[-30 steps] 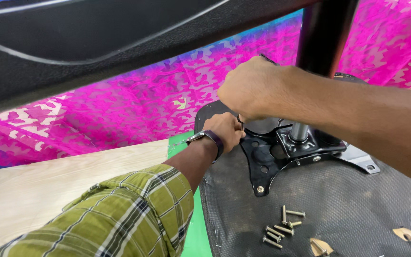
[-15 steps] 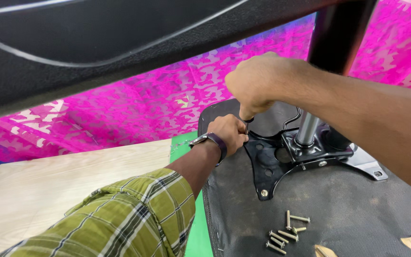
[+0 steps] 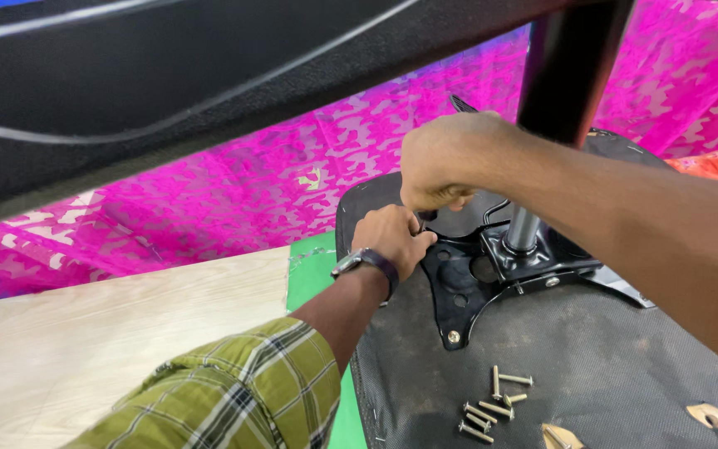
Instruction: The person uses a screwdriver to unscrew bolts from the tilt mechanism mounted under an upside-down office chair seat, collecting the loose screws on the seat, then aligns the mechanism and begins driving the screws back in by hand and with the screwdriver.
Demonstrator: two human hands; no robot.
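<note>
An upturned black chair seat (image 3: pixel 625 366) lies in front of me with a black metal mechanism plate (image 3: pixel 469 287) bolted on its underside. My left hand (image 3: pixel 394 239), a watch on its wrist, rests curled at the plate's far left corner. Just above it, my right hand (image 3: pixel 446 162) is a closed fist around a small dark tool (image 3: pixel 425 216) whose tip points down at that same corner. What the left fingers pinch is hidden. Several loose bolts (image 3: pixel 492 401) lie on the seat near me.
A steel column (image 3: pixel 525 229) rises from the plate into a black post (image 3: pixel 571 66). A large black padded part (image 3: pixel 126 83) overhangs the top of the view. Pink patterned cloth (image 3: pixel 243 191) lies behind, a wooden board (image 3: pixel 85 333) at left, a green mat (image 3: pixel 311 278) beside the seat.
Both hands stay at the plate's far left corner, the right fist shifting slightly above the left. My view has drifted, so the seat and bolts sit further right.
</note>
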